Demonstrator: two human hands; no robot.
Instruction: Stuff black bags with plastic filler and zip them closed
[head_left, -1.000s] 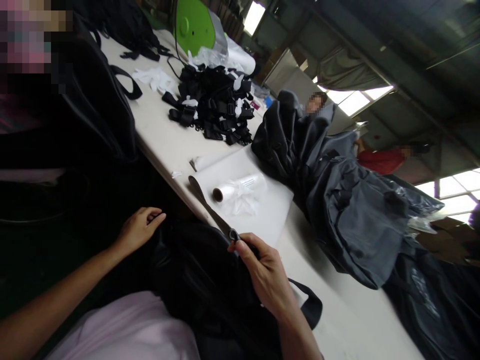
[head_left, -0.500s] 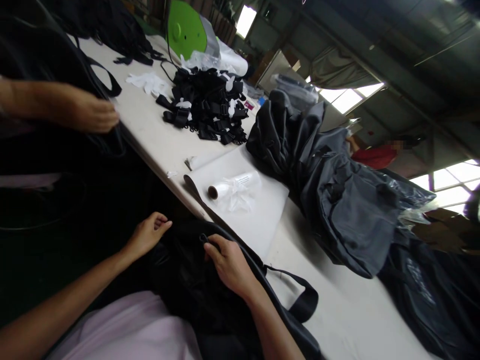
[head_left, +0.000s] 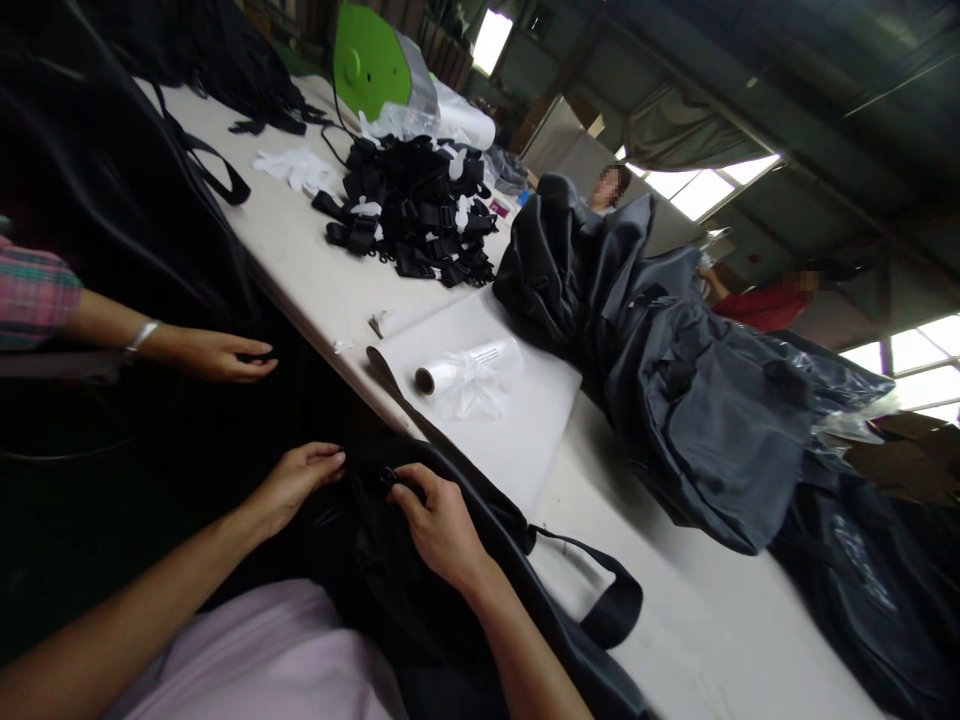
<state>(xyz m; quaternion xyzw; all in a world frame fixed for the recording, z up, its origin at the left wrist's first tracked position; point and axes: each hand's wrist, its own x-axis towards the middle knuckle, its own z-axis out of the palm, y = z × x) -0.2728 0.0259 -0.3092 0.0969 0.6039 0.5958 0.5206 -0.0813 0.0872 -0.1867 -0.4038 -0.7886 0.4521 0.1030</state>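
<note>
A black bag [head_left: 442, 620] lies across my lap and against the table's edge, its strap loop [head_left: 619, 605] resting on the tabletop. My left hand [head_left: 300, 485] is closed, thumb and fingers pinched at the bag's edge. Close by on the right, my right hand [head_left: 442, 525] is closed with its fingertips on a small, dark, shiny hook-like piece [head_left: 388, 477]. Dark fabric hides how that piece joins the bag.
A co-worker's hand [head_left: 221, 355] reaches in from the left, beside another black bag [head_left: 112, 200]. On the white table [head_left: 300, 290] lie a heap of black straps [head_left: 420, 215], a plastic roll [head_left: 465, 368] on a white sheet, and piled dark bags [head_left: 697, 400]. A green machine [head_left: 375, 65] stands behind.
My right hand has moved slightly left with the small piece, nearer my left hand, which has dropped a little. The co-worker's hand has left their bag and come down to the right.
</note>
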